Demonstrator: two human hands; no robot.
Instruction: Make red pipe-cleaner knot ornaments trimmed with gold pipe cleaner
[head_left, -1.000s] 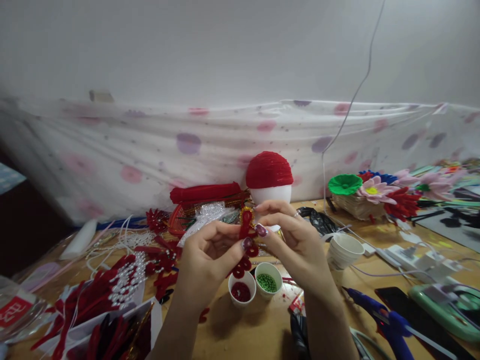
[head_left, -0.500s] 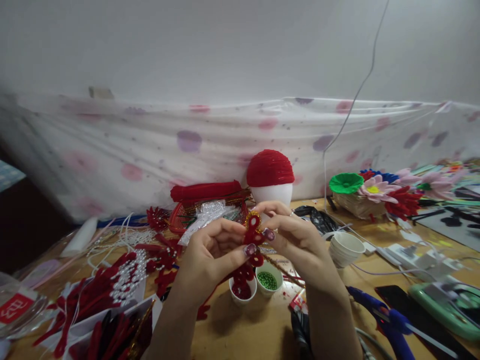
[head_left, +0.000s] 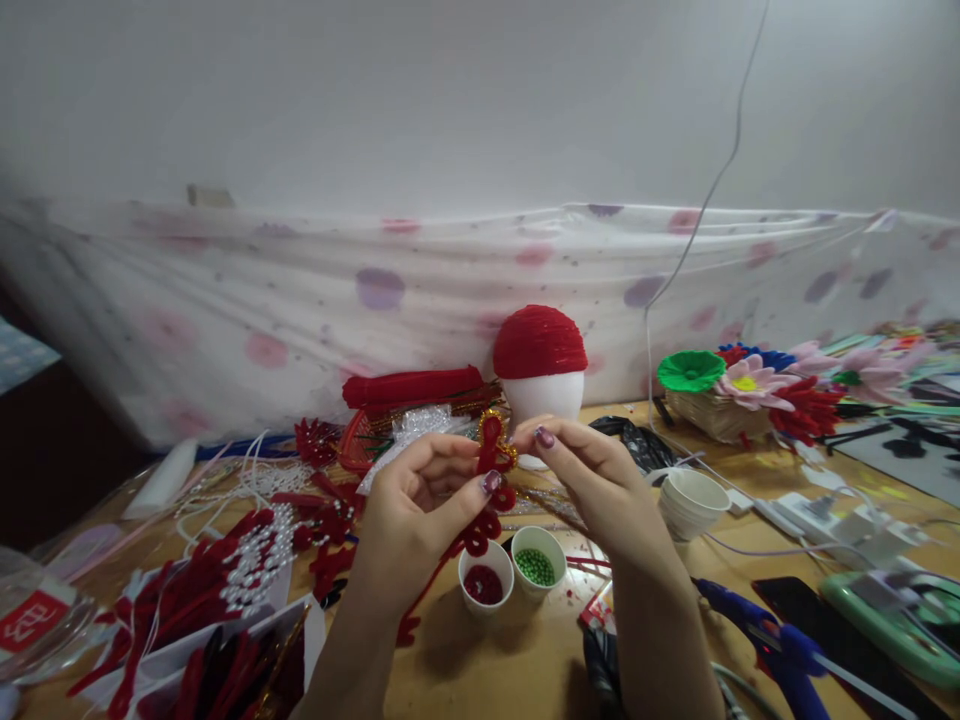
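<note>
Here, hands (head_left: 411,505) flank red trim (head_left: 490,440); the label (head_left: 34,617) looks illegible.

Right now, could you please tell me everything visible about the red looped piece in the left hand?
The red looped piece looks soft and fuzzy, its upper loop edged with beaded-looking gold trim. The left hand pinches it roughly upright above the table; smaller red loops hang below, near a cup. The right hand is close; whether it touches the trim is unclear.

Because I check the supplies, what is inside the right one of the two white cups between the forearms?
Small green beads lie inside that cup. They cover its bottom, so anything beneath them cannot be seen.
</note>
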